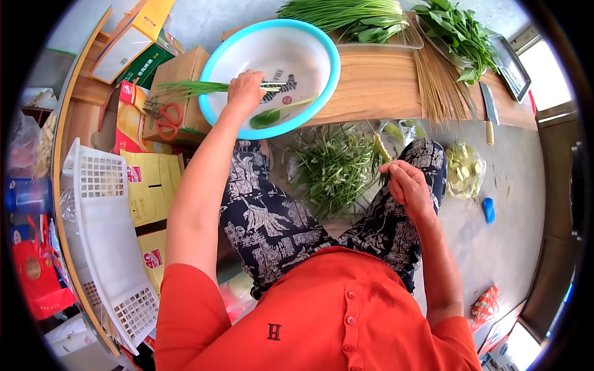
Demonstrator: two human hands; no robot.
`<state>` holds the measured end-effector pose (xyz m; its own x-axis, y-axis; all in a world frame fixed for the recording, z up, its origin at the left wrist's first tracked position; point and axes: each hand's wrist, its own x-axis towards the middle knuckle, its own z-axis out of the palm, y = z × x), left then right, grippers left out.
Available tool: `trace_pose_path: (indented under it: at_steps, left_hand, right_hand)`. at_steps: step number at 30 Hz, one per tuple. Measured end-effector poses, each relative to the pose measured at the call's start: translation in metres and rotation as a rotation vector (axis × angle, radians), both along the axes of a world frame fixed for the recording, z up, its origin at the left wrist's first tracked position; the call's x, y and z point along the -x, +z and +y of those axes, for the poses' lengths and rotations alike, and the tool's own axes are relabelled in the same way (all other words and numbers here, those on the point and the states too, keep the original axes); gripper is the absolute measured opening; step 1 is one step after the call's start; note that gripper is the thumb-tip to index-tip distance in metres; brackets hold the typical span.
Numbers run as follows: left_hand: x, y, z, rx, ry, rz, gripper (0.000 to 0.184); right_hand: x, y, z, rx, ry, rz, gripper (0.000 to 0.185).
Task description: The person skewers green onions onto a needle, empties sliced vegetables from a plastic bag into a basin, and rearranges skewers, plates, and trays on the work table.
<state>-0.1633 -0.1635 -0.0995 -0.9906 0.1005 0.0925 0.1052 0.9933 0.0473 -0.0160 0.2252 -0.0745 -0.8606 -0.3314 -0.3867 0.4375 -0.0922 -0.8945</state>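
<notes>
My left hand point(246, 93) is closed around a small bunch of green chives point(201, 88) over the white basin with a blue rim point(336, 68). Their pale ends point right and their green tips reach past the rim on the left. A single leafy green stem point(267, 117) lies inside the basin. Above my right knee, the fingers of my right hand point(406, 185) are pinched at the lower end of a yellowish-green stalk point(380, 147); its exact kind is unclear. Between my legs sits a heap of loose green trimmings point(331, 164), just left of this hand.
On the wooden bench lie a tray of long chives point(346, 15), leafy greens point(455, 31), thin brown sticks point(442, 83) and a knife point(489, 105). Red-handled scissors point(167, 122) rest by cardboard boxes at left. A bag of pale slices point(464, 170) stands on the floor.
</notes>
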Motion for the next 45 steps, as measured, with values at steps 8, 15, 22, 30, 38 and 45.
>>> trace_pose_path:
  at_steps: [8,15,22,30,38,45]
  left_hand:
    - [0.04,-0.061,-0.018,0.243,-0.037,-0.068,0.018]
    - [0.034,-0.018,0.0,-0.088,-0.059,-0.074,0.009]
    - [-0.053,0.132,0.105,-1.091,-0.131,-0.232,0.013]
    - [-0.123,0.142,0.196,-1.408,-0.29,-0.3,0.015]
    - [-0.148,0.121,0.172,-1.566,-0.122,0.134,0.016]
    - [-0.166,0.131,0.188,-1.645,-0.109,0.039,0.017]
  right_hand:
    - [0.001,-0.008,0.001,0.02,-0.029,-0.072,0.023]
    - [-0.003,-0.006,0.001,0.023,-0.046,-0.078,0.022]
    - [0.017,0.044,-0.006,0.045,-0.136,0.093,0.022]
    - [0.029,0.103,-0.028,0.342,-0.307,0.3,0.016]
    - [0.016,0.116,-0.023,0.274,-0.315,0.329,0.011]
    - [0.005,0.118,-0.043,0.179,-0.169,0.37,0.012]
